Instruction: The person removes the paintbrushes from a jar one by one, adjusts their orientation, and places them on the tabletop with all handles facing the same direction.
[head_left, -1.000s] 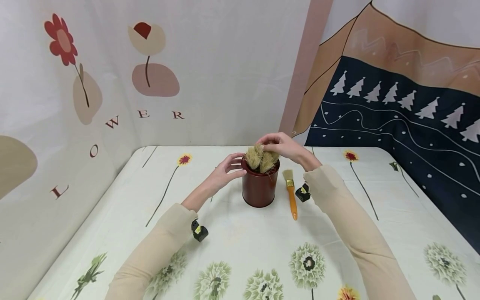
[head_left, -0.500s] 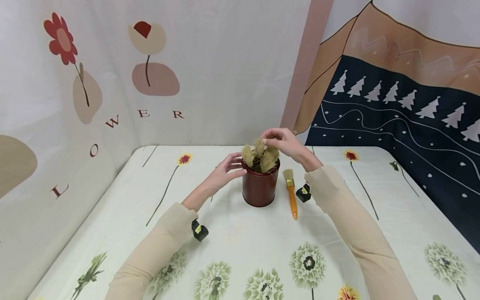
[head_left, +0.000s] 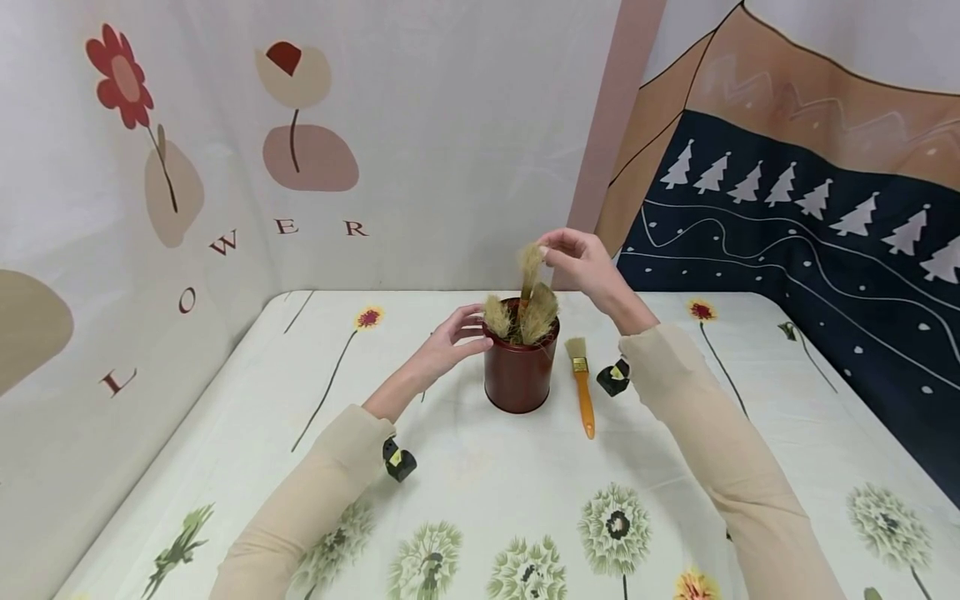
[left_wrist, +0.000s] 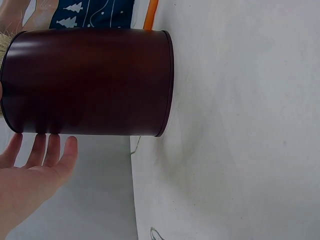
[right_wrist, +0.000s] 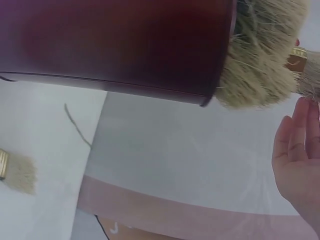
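Note:
A dark red can (head_left: 517,375) stands upright with several bristle-ended paintbrushes (head_left: 540,315) in it, bristles up. My left hand (head_left: 450,337) holds the can by its upper left side; the left wrist view has its fingertips (left_wrist: 52,142) against the wall and the thumb barely showing. Above the can my right hand (head_left: 588,265) pinches one paintbrush (head_left: 530,265) by its bristle tips. That brush stands higher than the others, its lower end hidden in the can. In the right wrist view its gold ferrule (right_wrist: 297,60) shows near my right fingers (right_wrist: 301,107).
Another paintbrush (head_left: 581,387), orange-handled with pale bristles, lies on the table just right of the can. The table's cloth (head_left: 465,475) is white with printed flowers. Behind rises a hanging cloth backdrop (head_left: 450,150), close beyond the can.
My right hand has risen from the can's mouth and moved slightly right, drawing one paintbrush up out of the bunch. The left hand and the can have stayed in place.

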